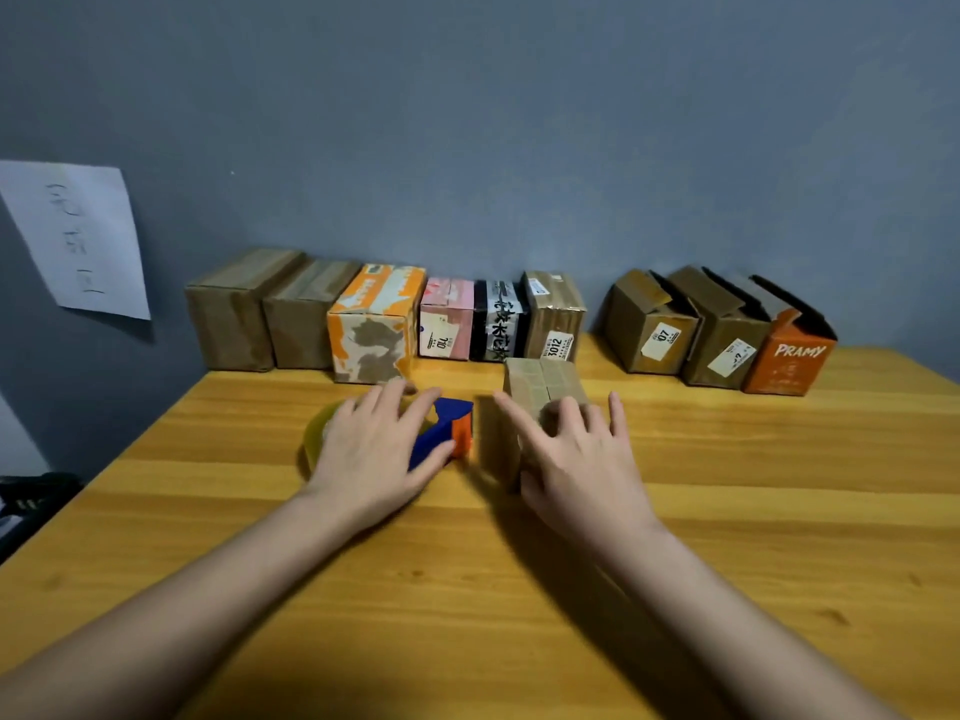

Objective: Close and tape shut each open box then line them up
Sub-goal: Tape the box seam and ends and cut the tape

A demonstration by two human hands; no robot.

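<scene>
I had the small brown box (540,402) sitting in the middle of the wooden table (727,511), in front of the row, its top flaps down and meeting along a centre seam; I could not tell whether tape already ran over that seam. My right hand (582,470) rested over its near end with the fingers spread wide and fairly straight, pressing on the top rather than curling round anything, which I judged was to keep the flaps flat. My left hand (371,449) lay over the tape dispenser (447,428), blue with an orange part, its yellowish roll showing at the left; the fingers draped loosely across it and the thumb sat beside the orange end, so it looked like a reach for the tool, not a firm grip. The dispenser sat just beside the box, handy for the seam. Along the wall, six closed boxes (374,324) stood side by side on the left, touching one another, the lined-up lot as I read it. Well apart to the right, three open boxes (722,335), the last an orange one marked PRAMY, waited with flaps standing up. A sheet of paper (78,236) hung on the wall at left. I judged the task past halfway, with this box and three more to seal.
</scene>
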